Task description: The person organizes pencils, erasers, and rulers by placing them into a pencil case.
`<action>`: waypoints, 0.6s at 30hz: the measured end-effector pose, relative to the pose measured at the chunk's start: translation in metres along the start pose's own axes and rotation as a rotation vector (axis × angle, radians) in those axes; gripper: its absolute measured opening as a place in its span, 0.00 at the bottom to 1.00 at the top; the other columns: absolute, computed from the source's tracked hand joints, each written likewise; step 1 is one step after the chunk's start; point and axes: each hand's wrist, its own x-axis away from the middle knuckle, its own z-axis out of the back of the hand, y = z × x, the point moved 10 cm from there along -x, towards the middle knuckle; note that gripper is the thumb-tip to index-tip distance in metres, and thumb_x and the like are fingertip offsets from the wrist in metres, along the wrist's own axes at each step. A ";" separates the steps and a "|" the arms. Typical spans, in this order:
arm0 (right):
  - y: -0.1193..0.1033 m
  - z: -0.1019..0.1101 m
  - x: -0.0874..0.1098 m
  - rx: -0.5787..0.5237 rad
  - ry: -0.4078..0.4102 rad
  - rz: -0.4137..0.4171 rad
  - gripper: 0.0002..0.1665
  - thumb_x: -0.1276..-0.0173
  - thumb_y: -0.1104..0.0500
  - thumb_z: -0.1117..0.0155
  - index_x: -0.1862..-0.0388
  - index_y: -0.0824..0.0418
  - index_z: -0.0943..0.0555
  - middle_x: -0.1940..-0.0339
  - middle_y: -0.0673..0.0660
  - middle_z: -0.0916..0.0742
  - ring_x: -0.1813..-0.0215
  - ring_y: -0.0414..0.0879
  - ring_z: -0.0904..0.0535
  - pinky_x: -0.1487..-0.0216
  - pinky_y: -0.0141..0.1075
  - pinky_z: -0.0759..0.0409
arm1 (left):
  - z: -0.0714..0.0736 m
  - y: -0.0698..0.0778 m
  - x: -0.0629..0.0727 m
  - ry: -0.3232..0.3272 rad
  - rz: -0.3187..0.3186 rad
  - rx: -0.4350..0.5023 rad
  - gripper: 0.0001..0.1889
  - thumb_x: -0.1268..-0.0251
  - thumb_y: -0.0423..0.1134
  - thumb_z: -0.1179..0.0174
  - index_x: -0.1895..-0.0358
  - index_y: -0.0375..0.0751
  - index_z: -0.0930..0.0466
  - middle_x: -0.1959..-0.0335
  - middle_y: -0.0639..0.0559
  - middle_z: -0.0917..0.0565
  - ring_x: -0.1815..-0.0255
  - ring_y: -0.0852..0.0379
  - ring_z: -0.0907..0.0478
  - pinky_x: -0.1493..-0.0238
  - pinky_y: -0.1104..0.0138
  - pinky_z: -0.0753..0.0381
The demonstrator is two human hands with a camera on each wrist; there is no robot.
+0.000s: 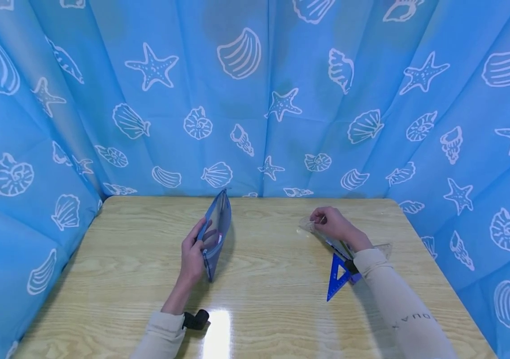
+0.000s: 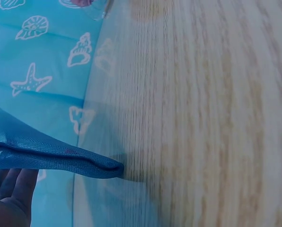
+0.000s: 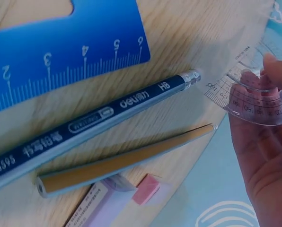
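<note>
My left hand (image 1: 193,254) grips a blue mesh zip pouch (image 1: 213,259) by its near side, thumb over the edge. The pouch stands on its side, its zipped mouth spread apart. A small white-and-red item (image 1: 220,238) shows inside it. In the right wrist view, my right hand (image 3: 268,156) pinches a clear protractor (image 3: 235,105) between thumb and fingers. Below that hand lie a blue set square (image 3: 84,52), a dark HB pencil (image 3: 98,120), a gold-sided pencil (image 3: 127,163) and a pink eraser (image 3: 148,189) by a pale printed sleeve (image 3: 108,198).
A clear plastic piece (image 1: 386,248) shows beyond my right forearm, partly hidden by it. The wooden table (image 1: 272,259) extends between both hands. A blue shell-patterned curtain (image 1: 255,99) borders its far edge and sides.
</note>
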 end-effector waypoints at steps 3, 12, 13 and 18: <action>-0.001 0.001 0.001 -0.022 0.021 -0.001 0.08 0.33 0.69 0.37 0.56 0.70 0.17 0.64 0.59 0.14 0.61 0.47 0.19 0.57 0.40 0.18 | -0.001 -0.001 0.000 0.000 0.002 0.009 0.34 0.35 0.22 0.69 0.23 0.31 0.41 0.28 0.30 0.30 0.32 0.32 0.27 0.33 0.43 0.27; -0.004 0.002 0.008 -0.108 0.080 -0.070 0.13 0.29 0.66 0.37 0.49 0.73 0.19 0.65 0.61 0.14 0.69 0.50 0.17 0.72 0.35 0.18 | -0.003 0.001 0.001 0.002 -0.027 0.009 0.34 0.36 0.22 0.70 0.23 0.29 0.41 0.29 0.27 0.31 0.33 0.28 0.27 0.33 0.40 0.29; -0.006 0.003 0.008 -0.115 0.095 -0.070 0.13 0.29 0.66 0.37 0.49 0.73 0.19 0.65 0.61 0.14 0.69 0.51 0.17 0.72 0.36 0.18 | -0.003 0.001 0.001 0.002 -0.026 0.008 0.34 0.35 0.22 0.70 0.23 0.29 0.41 0.28 0.27 0.31 0.33 0.29 0.27 0.33 0.40 0.29; -0.008 0.004 0.014 -0.165 0.143 -0.115 0.13 0.28 0.67 0.38 0.49 0.74 0.20 0.65 0.63 0.15 0.70 0.55 0.16 0.74 0.37 0.17 | -0.005 0.002 0.002 -0.008 -0.010 0.024 0.34 0.34 0.23 0.69 0.23 0.30 0.41 0.27 0.29 0.31 0.31 0.30 0.28 0.32 0.40 0.29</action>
